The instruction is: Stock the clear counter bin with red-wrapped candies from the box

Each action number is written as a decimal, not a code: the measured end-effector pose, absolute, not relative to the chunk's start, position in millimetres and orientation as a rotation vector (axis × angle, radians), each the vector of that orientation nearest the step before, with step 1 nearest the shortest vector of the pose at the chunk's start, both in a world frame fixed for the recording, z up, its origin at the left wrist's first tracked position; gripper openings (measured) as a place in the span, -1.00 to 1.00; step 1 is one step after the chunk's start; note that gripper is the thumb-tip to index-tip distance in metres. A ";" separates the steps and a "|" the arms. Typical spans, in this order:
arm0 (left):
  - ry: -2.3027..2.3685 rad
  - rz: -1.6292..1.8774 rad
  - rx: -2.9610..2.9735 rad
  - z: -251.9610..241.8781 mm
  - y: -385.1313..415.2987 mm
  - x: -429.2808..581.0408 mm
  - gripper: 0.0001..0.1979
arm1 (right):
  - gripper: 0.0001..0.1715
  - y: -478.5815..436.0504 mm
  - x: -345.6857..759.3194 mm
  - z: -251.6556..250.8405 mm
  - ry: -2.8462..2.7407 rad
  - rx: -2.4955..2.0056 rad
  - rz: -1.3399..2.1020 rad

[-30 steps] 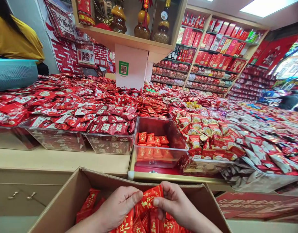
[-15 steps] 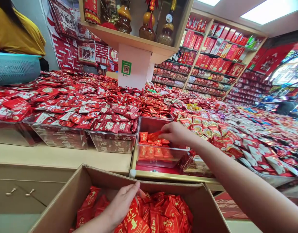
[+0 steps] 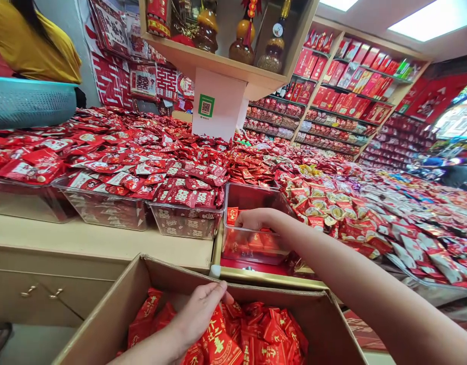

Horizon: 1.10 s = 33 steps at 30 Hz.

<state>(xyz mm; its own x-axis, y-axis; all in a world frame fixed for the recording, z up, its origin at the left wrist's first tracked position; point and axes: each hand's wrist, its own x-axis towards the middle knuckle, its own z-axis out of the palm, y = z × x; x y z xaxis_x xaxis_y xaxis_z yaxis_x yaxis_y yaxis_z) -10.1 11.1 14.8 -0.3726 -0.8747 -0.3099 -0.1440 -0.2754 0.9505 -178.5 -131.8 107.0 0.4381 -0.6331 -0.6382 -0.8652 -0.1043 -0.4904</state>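
Note:
My right hand (image 3: 252, 219) reaches down into a clear plastic bin (image 3: 256, 253). Its fingers are curled, with the tips low among small red packets (image 3: 232, 215); what they hold is hidden. Below, my left hand (image 3: 203, 312) is over an open cardboard box (image 3: 100, 309), its thumb and fingers closed at the top of a red packet (image 3: 220, 339) with gold characters. Many like packets (image 3: 269, 350) are heaped in the box, which stands against the counter front.
More clear bins (image 3: 115, 210), piled with red packets, line the counter to the left. Gold-and-red sweets (image 3: 324, 203) fill the right side. A shelf unit (image 3: 218, 56) overhangs the back. At the left are a blue basket (image 3: 32, 104) and a person in a yellow top (image 3: 47, 45).
My right hand has moved down into the clear bin; the packet seen in its fingers before is out of sight. My left hand stays over the box. The view has shifted slightly.

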 end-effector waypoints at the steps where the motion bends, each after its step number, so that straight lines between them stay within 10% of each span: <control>1: -1.416 -1.702 1.279 14.5 11.0 -10.2 -0.50 | -0.64 -132.1 -179.0 104.8 1.271 -1.799 0.330; 15: -1.447 -1.523 1.244 21.1 2.4 -3.3 -0.55 | -0.75 -124.9 -179.3 121.7 1.451 -1.992 0.018; 21: -1.490 -1.281 1.153 39.1 -2.1 4.9 -0.69 | -0.79 -54.3 -173.5 139.1 1.430 -2.150 -0.840; 33: -1.380 -1.318 1.038 43.0 4.8 5.6 -0.66 | -0.64 22.5 -132.7 23.6 0.911 -1.305 -0.869</control>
<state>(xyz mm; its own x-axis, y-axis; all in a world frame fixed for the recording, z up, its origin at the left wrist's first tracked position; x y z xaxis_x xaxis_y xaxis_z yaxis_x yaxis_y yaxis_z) 5.6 4.8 43.0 -0.2079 -0.9756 0.0699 0.0250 0.0662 0.9975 -132.7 22.5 23.6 0.4022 -0.9136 -0.0606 0.0165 0.0734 -0.9972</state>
